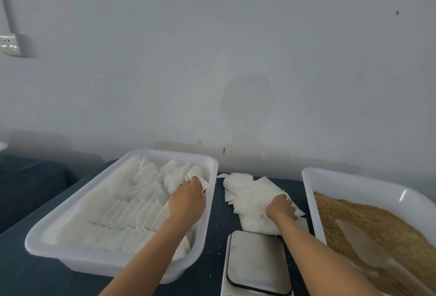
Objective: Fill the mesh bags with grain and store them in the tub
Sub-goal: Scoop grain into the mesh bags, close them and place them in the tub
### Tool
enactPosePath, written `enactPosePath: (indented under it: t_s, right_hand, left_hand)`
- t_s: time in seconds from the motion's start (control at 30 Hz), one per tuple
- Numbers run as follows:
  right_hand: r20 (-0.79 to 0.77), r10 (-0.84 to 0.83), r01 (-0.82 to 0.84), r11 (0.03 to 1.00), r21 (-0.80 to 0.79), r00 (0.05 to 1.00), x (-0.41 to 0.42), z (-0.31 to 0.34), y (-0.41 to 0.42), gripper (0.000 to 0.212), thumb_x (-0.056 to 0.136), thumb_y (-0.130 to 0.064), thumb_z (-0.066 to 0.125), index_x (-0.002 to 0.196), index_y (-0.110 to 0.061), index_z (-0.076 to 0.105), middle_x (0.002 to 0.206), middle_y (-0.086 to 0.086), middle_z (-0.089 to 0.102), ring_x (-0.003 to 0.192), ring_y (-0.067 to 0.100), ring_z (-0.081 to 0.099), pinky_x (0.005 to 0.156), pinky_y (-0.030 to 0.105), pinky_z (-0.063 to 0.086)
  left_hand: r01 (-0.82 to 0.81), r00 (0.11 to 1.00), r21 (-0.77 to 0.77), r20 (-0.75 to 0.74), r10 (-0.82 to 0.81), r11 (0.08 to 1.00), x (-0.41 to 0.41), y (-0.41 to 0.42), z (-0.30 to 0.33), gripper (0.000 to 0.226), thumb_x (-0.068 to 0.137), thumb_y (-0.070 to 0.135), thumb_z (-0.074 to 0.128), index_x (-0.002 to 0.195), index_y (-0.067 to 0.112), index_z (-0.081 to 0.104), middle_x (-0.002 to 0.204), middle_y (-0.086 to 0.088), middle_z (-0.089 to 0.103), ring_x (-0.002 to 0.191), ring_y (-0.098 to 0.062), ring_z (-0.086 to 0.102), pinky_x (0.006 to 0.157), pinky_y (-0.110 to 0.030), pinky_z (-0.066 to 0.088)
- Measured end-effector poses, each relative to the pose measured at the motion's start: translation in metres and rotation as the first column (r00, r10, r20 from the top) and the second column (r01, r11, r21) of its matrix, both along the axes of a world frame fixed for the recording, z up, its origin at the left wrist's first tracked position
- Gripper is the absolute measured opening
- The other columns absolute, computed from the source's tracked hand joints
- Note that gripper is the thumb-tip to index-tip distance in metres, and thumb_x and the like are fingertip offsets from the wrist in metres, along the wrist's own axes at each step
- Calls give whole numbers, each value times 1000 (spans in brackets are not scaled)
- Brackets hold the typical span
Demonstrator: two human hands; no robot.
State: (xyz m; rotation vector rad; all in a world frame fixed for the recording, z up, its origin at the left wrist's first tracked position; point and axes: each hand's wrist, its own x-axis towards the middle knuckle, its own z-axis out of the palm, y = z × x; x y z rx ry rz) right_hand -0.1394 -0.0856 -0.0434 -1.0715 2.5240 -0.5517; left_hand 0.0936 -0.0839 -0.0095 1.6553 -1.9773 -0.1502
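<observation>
A white tub (47,246) on the left holds rows of filled white mesh bags (132,210). My left hand (188,197) is inside its far right corner, fingers closed on one filled mesh bag (195,175). A loose pile of empty white mesh bags (247,189) lies on the dark table between the tubs. My right hand (280,208) rests on the pile's near right part, fingers curled into the top bags. A second white tub (311,201) on the right holds brown grain (377,220) with a white scoop (361,241) lying in it.
A small scale (257,262) with a grey platform stands at the near edge between the tubs, just under my right forearm. A few loose grains lie on the dark blue tabletop (23,279). The grey wall rises right behind the table. A socket (10,44) is on the wall, far left.
</observation>
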Motion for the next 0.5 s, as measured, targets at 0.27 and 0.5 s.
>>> enactPosePath:
  t_s: [0.27, 0.5]
  right_hand:
    - [-309, 108, -129, 991, -46, 945, -12, 22, 3, 24, 95, -3, 41, 113, -6, 55, 117, 9, 58, 108, 24, 57, 79, 28, 45]
    - [-280, 211, -310, 870, -384, 937, -50, 94, 28, 45, 89, -20, 62, 58, -15, 30, 66, 2, 42, 67, 21, 41, 53, 29, 26]
  left_hand:
    - [15, 998, 29, -68, -13, 999, 5, -1, -1, 8, 97, 22, 41, 98, 18, 47, 93, 2, 61, 81, -16, 55, 72, -29, 49]
    - [188, 923, -114, -320, -215, 975, -38, 19, 26, 10, 92, 14, 50, 100, 17, 45, 95, 6, 63, 87, -16, 57, 74, -31, 45]
